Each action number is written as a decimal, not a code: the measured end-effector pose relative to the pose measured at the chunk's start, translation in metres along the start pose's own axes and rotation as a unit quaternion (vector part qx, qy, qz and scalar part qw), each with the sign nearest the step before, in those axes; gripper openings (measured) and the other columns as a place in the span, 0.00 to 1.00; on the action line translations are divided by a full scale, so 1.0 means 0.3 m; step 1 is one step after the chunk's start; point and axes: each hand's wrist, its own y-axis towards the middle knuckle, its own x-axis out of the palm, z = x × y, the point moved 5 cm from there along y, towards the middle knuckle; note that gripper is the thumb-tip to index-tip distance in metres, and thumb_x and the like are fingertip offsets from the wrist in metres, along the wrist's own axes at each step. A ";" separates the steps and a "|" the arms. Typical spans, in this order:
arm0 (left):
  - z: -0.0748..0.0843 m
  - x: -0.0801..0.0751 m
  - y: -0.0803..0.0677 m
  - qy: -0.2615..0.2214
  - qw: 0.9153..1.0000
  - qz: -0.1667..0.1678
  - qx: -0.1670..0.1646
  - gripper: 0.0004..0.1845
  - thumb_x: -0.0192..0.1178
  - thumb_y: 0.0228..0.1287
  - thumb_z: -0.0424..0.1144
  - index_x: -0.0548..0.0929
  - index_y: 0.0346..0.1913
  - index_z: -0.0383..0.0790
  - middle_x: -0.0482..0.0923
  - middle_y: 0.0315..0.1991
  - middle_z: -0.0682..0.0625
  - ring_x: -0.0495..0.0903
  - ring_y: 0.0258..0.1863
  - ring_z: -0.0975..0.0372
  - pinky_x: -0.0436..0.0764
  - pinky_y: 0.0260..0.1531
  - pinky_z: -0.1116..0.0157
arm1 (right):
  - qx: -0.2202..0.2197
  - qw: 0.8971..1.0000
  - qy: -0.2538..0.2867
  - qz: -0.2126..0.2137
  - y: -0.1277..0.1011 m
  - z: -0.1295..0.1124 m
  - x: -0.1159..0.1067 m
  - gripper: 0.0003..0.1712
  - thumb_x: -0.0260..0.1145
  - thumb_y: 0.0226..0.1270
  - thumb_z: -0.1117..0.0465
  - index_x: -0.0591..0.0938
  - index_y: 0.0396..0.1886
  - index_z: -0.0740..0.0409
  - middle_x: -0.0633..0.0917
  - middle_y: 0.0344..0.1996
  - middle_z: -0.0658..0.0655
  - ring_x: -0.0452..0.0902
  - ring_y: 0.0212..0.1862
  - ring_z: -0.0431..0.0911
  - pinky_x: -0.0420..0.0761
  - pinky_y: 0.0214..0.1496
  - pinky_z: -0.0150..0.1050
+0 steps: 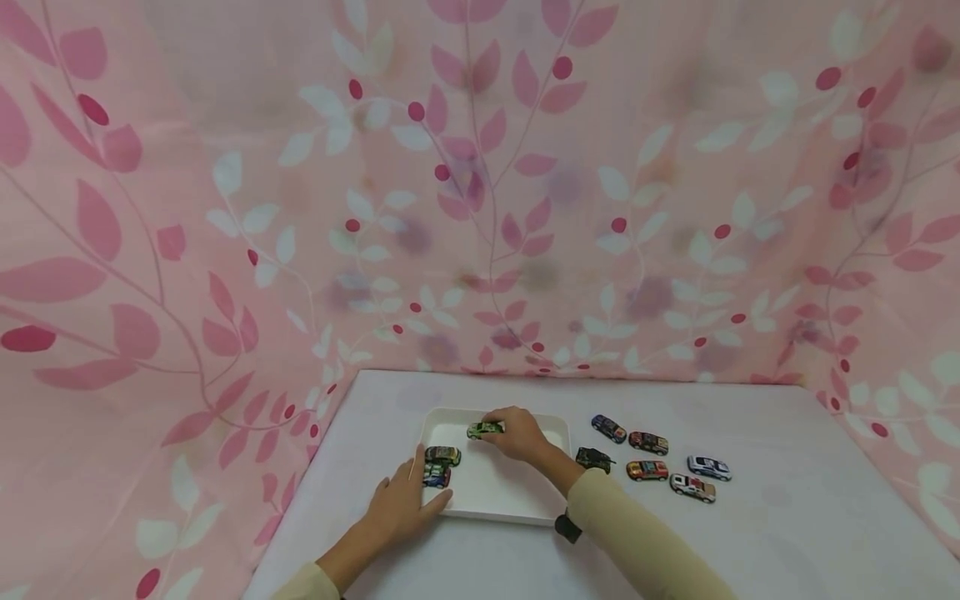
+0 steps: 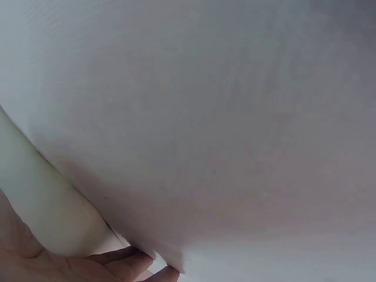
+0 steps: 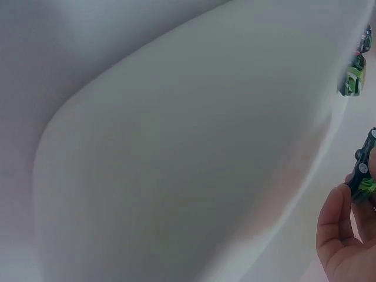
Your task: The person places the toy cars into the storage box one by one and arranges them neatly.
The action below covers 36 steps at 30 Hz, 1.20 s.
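The right hand (image 1: 517, 435) pinches a small green die-cast toy car (image 1: 484, 429) near the far edge of the shallow white plastic tray (image 1: 495, 492). The car looks light, rigid and smooth, best gripped across its sides. The left hand (image 1: 401, 504) rests with relaxed fingers on the tray's near-left corner.

Two cars (image 1: 439, 465) crowd the tray's (image 1: 495, 500) left edge; its centre and right lie open.

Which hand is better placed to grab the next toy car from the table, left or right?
Right, probably. The right hand holds the green car over the tray, beside the loose cars on its side. The left hand rests on the tray's opposite edge.
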 end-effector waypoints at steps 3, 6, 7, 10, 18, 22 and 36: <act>0.003 -0.009 0.004 -0.002 1.000 0.002 0.001 0.54 0.55 0.63 0.68 0.52 0.77 0.31 0.69 0.67 0.31 0.71 0.66 0.42 0.67 0.60 0.36 | -0.007 1.000 -0.004 -0.008 0.012 -0.017 0.009 0.15 0.72 0.61 0.58 0.88 0.46 0.58 0.89 0.46 0.58 0.83 0.53 0.54 0.78 0.57 0.51; 0.004 -0.012 0.010 0.003 1.000 0.002 -0.001 0.54 0.54 0.63 0.69 0.52 0.77 0.31 0.69 0.67 0.31 0.71 0.66 0.42 0.67 0.61 0.37 | -0.003 1.000 -0.013 -0.024 0.023 -0.031 0.031 0.14 0.71 0.63 0.58 0.87 0.46 0.59 0.89 0.46 0.57 0.83 0.53 0.53 0.78 0.59 0.50; 0.005 -0.015 0.010 0.002 1.000 0.003 0.000 0.54 0.54 0.63 0.69 0.52 0.77 0.31 0.69 0.67 0.31 0.71 0.66 0.42 0.67 0.60 0.36 | -0.001 0.999 -0.017 -0.029 0.025 -0.034 0.039 0.14 0.71 0.63 0.59 0.87 0.46 0.59 0.88 0.46 0.57 0.82 0.54 0.53 0.78 0.59 0.49; 0.005 -0.014 0.008 0.001 1.000 0.002 -0.004 0.53 0.54 0.64 0.68 0.52 0.77 0.31 0.69 0.67 0.30 0.70 0.66 0.42 0.67 0.61 0.36 | 0.004 0.999 -0.026 -0.040 0.031 -0.042 0.066 0.14 0.71 0.64 0.60 0.87 0.47 0.60 0.88 0.46 0.57 0.82 0.53 0.53 0.78 0.60 0.49; 0.006 -0.026 0.012 0.006 1.000 0.006 -0.002 0.53 0.53 0.64 0.69 0.52 0.77 0.31 0.69 0.67 0.31 0.70 0.67 0.43 0.66 0.62 0.37 | 0.025 0.998 -0.041 -0.046 0.057 -0.049 0.104 0.15 0.70 0.64 0.61 0.86 0.49 0.60 0.87 0.48 0.57 0.80 0.55 0.52 0.77 0.61 0.49; 0.006 -0.032 0.007 0.007 1.000 0.004 -0.005 0.53 0.54 0.64 0.68 0.53 0.76 0.30 0.69 0.67 0.31 0.70 0.66 0.43 0.67 0.61 0.36 | 0.028 0.998 -0.037 -0.047 0.064 -0.053 0.121 0.15 0.70 0.64 0.61 0.86 0.49 0.59 0.86 0.49 0.57 0.79 0.56 0.53 0.76 0.62 0.50; 0.022 -0.020 -0.011 0.002 1.000 -0.008 -0.009 0.52 0.54 0.64 0.67 0.52 0.77 0.31 0.68 0.68 0.32 0.69 0.68 0.44 0.66 0.62 0.37 | 0.000 0.998 0.024 -0.055 0.072 -0.051 0.155 0.15 0.71 0.62 0.62 0.85 0.47 0.65 0.86 0.41 0.60 0.81 0.46 0.51 0.80 0.51 0.47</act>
